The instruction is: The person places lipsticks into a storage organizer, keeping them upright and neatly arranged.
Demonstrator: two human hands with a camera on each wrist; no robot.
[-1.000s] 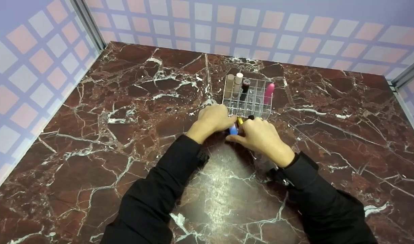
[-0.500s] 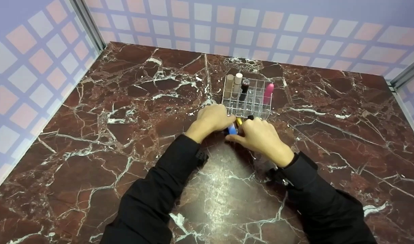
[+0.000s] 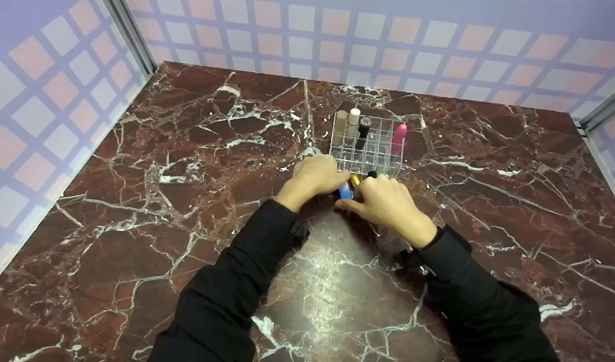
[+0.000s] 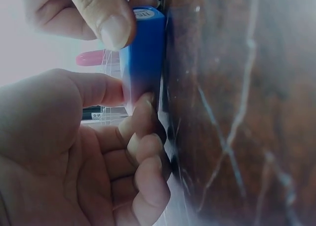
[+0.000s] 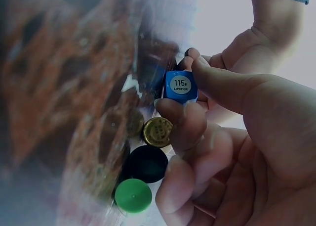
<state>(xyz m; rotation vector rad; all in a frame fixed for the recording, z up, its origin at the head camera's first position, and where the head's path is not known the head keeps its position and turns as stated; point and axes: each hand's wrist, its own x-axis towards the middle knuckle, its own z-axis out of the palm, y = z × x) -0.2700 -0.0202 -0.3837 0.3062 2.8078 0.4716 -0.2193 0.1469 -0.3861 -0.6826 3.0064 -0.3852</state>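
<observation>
Between both hands lies a blue lipstick [image 3: 345, 192], low over the marble tabletop. My left hand [image 3: 315, 173] pinches its paler far end between thumb and fingers, as the left wrist view shows. Thumb and fingers of my right hand [image 3: 390, 203] grip the other end, where a round label [image 5: 180, 84] reads "115 LIPSTICK". Beside the right fingertips are a gold-ended tube [image 5: 157, 132], a black round-ended one [image 5: 148, 164] and a green-ended one [image 5: 133, 195]. Just beyond the hands stands a clear gridded organizer [image 3: 366, 163].
Upright in the organizer are a beige tube [image 3: 340, 128], a white-capped tube [image 3: 353, 125], a dark tube [image 3: 363, 134] and a pink one [image 3: 399, 139]. Checked panels [image 3: 332, 45] wall off the back and sides of the dark red marble table [image 3: 211, 311].
Hardly anything differs. Both hands keep their hold on the blue lipstick at the same spot, and the tubes in the organizer stay where they were.
</observation>
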